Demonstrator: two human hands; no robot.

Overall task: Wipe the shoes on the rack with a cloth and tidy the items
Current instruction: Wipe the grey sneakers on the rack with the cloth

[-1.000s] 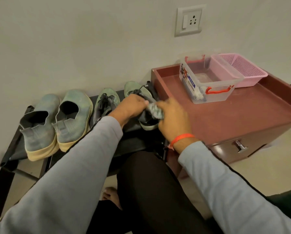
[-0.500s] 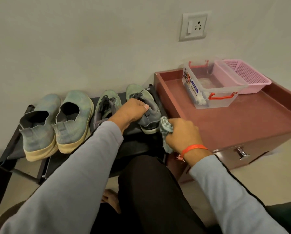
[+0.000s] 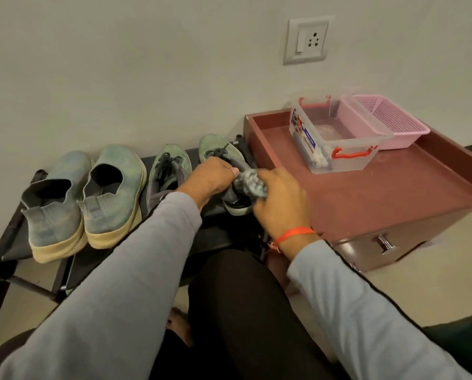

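The laced shoe [image 3: 230, 185] at the right end of the rack [image 3: 12, 242] lies with its toe toward the wall and its heel toward the person, long axis running front to back. The left hand [image 3: 211, 178] is closed over its top near the laces, holding it, while the right hand [image 3: 280, 198] grips a bunched checked cloth [image 3: 249, 182] pressed against the shoe's upper side; the cloth is blurred, so its folds are hard to read. Just left of it sits its mate [image 3: 169, 171], laced and also toe to the wall. Farther left stands a pair of slip-ons [image 3: 84, 198] with cream soles, side by side and touching, heels toward the person. Right of the rack is a low red-brown cabinet [image 3: 380, 204] with a raised rim and a metal drawer knob [image 3: 385, 244]. On its top, near the wall, stands a clear box [image 3: 336, 133] with red handles and a label on its left wall; something small and pale lies at its near left corner, and what it is I cannot tell. A pink mesh basket [image 3: 391, 119] sits touching the box on its right, with nothing visible inside. The wall [image 3: 119, 64] behind is plain pale grey with a socket plate [image 3: 306, 39] above the cabinet, and the floor [image 3: 448, 270] is light beige.
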